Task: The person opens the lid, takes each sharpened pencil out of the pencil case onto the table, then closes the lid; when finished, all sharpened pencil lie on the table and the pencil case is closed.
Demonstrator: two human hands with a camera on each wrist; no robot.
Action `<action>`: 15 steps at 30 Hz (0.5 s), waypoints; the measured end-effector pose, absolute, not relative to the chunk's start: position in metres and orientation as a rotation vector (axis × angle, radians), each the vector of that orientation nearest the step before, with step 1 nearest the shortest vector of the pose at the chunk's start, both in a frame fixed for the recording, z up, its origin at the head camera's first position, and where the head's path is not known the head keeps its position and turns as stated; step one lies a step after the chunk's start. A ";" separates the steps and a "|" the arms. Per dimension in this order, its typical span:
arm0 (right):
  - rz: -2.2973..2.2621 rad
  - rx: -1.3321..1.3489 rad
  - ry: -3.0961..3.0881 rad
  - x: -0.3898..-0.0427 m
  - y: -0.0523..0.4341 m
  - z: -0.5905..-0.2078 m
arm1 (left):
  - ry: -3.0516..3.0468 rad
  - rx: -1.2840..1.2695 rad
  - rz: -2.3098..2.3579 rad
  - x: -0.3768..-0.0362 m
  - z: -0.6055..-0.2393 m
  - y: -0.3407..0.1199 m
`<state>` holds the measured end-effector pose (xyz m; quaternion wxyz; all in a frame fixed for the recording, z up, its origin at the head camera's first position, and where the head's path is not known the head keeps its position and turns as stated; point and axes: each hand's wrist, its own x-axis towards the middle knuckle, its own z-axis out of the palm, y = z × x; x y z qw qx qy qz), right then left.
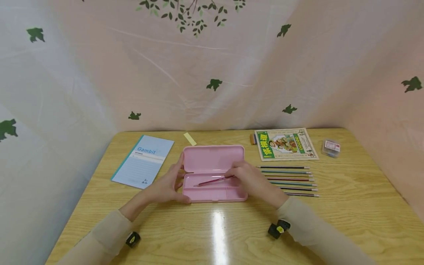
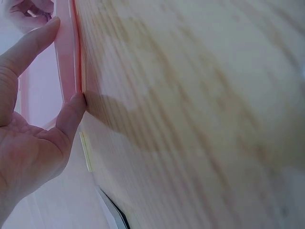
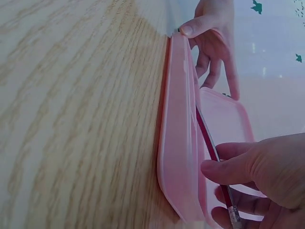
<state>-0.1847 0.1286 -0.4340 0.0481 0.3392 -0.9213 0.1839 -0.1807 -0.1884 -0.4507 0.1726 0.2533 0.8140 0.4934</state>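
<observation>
A pink pencil case (image 1: 213, 158) lies on the wooden table with its lid swung back. My right hand (image 1: 250, 180) pinches a dark red pencil (image 1: 212, 182) between thumb and fingers, over the case's long rear compartment. In the right wrist view, the pencil (image 3: 207, 131) slants past the case wall (image 3: 177, 129), its metal-banded end by my lower fingers. At the case's left side, my left hand (image 1: 165, 187) has its thumb at the front corner and its spread fingers along the lid's edge. The left wrist view shows two fingertips (image 2: 76, 102) touching the pink rim.
Several pencils (image 1: 291, 179) lie in a row right of the case. Behind them are an illustrated booklet (image 1: 286, 144), a small orange-and-blue block (image 1: 253, 139) and a clear box (image 1: 331, 148). A Gambit notebook (image 1: 142, 162) lies left, with a yellow strip (image 1: 190, 138) behind the case.
</observation>
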 end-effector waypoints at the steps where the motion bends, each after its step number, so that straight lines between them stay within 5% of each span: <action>1: 0.572 1.017 -2.808 -0.184 0.130 -0.433 | 2.308 0.718 1.400 -0.181 -0.451 -0.188; 15: 0.649 0.973 -2.826 -0.182 0.170 -0.425 | 2.306 0.700 1.398 -0.180 -0.450 -0.188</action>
